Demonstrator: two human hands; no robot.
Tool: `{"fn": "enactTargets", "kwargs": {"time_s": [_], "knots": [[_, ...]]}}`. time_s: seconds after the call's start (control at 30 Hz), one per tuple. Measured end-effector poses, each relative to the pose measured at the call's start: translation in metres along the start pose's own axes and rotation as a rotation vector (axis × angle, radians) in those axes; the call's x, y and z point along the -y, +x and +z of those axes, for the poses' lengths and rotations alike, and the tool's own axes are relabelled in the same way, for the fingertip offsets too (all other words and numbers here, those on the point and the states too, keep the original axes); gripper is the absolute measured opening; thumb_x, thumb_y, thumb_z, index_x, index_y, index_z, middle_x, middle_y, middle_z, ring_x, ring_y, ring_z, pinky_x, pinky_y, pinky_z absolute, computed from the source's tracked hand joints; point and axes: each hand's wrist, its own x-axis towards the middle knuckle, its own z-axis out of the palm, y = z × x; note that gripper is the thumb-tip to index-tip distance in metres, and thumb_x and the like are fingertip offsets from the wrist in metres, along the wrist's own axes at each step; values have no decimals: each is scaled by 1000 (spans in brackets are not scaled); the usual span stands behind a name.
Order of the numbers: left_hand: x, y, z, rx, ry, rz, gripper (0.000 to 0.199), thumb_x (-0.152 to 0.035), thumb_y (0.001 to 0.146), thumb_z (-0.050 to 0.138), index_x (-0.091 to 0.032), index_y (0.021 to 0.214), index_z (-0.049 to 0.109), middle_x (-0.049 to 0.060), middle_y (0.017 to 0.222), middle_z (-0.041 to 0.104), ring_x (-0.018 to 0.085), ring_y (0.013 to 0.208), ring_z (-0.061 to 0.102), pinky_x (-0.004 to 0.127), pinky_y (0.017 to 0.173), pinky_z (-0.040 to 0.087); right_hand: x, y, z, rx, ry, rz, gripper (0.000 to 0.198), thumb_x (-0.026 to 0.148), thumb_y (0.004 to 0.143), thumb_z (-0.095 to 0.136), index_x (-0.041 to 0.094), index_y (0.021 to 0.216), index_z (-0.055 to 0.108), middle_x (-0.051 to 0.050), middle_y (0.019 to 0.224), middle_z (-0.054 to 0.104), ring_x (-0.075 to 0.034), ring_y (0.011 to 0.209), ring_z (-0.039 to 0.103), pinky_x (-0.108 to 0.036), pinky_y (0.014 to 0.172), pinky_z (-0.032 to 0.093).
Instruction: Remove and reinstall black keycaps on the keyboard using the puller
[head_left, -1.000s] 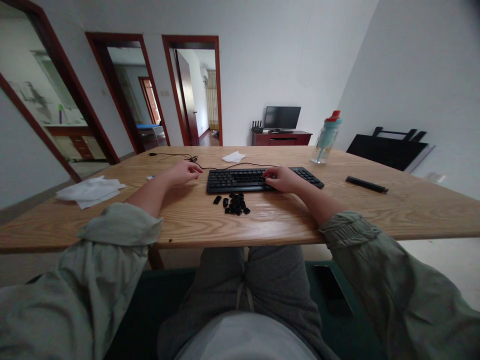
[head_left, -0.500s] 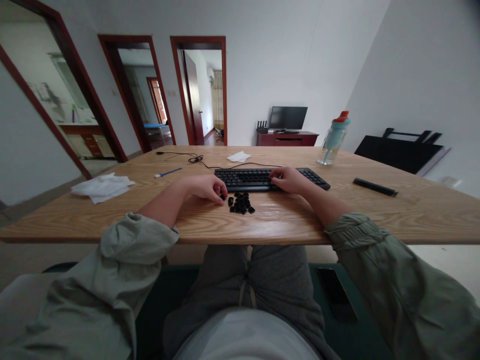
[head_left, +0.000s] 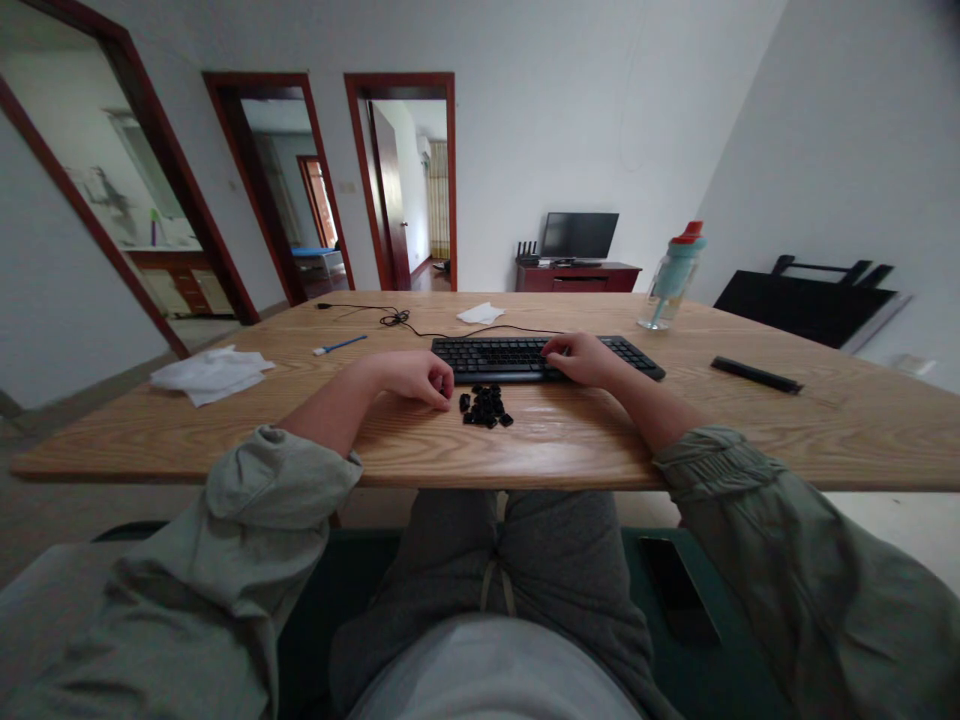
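Note:
A black keyboard (head_left: 487,355) lies across the table in front of me. Just below it is a small heap of loose black keycaps (head_left: 487,408). My left hand (head_left: 420,378) rests on the wood left of the heap, fingers curled together; the black keycap seen at its fingertips a moment ago is now hidden in them. My right hand (head_left: 581,358) is over the right part of the keyboard, thumb and fingertips pinched close at the keys. Whatever is between those fingertips is too small to make out.
White tissues (head_left: 214,374) and a blue brush (head_left: 340,346) lie to the left. A folded tissue (head_left: 481,313) and the coiled cable (head_left: 394,318) are behind the keyboard. A water bottle (head_left: 670,280) and a black strip (head_left: 756,375) are on the right. A phone (head_left: 679,590) lies on the seat.
The left fingers have curled in slightly, and the black keycap at their tips has gone out of sight. The right hand stays at the same keys; the view has shifted a little.

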Motion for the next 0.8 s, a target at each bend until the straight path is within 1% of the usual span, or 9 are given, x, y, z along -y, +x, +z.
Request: {"fn": "enactTargets", "kwargs": {"time_s": [0.1, 0.23, 0.33, 0.43, 0.5, 0.63, 0.8], "knots": [[-2, -1, 0, 26, 21, 8, 28, -41, 68, 70, -21, 87, 72, -1, 69, 63, 13, 63, 54, 22, 54, 36, -7, 2, -2, -38, 39, 53, 31, 27, 80, 52, 13, 97, 74, -5, 80, 71, -14, 68, 56, -25, 66, 42], [0, -2, 0, 27, 2, -2, 30, -36, 67, 67, -20, 92, 71, -1, 72, 65, 14, 64, 56, 22, 55, 39, -16, 4, -5, -104, 49, 79, 33, 31, 81, 52, 12, 96, 74, -5, 80, 70, -14, 71, 56, -25, 70, 43], [3, -1, -1, 34, -69, -11, 31, -33, 67, 66, -20, 94, 70, 0, 77, 68, 14, 65, 58, 22, 56, 41, -18, 4, -6, -104, 54, 106, 33, 31, 81, 52, 12, 97, 74, -5, 80, 70, -14, 71, 56, -26, 71, 43], [7, -1, -4, 39, -192, -7, 31, -33, 70, 64, -19, 98, 68, 1, 81, 69, 14, 66, 59, 22, 58, 44, -17, 3, -6, -93, 56, 129, 32, 31, 81, 53, 12, 96, 74, -5, 79, 70, -15, 71, 57, -26, 70, 43], [9, -1, -6, 25, -255, -1, 33, -33, 72, 63, -18, 101, 68, 2, 82, 70, 13, 66, 58, 22, 60, 45, -15, 3, -6, -94, 58, 125, 31, 31, 81, 52, 12, 95, 74, -5, 79, 70, -15, 71, 57, -25, 70, 43], [10, -3, -10, -31, -313, 0, 36, -37, 73, 66, -17, 102, 71, 3, 79, 69, 13, 68, 58, 23, 62, 46, -15, 3, -6, -95, 57, 119, 30, 31, 82, 53, 13, 95, 74, -5, 79, 70, -15, 72, 57, -25, 70, 43], [14, -1, -10, -111, -361, 18, 42, -41, 73, 70, -18, 108, 72, 5, 89, 71, 14, 75, 61, 23, 65, 47, -16, 3, -7, -82, 52, 135, 30, 31, 82, 53, 13, 95, 74, -5, 79, 70, -14, 70, 57, -25, 67, 42]]}}
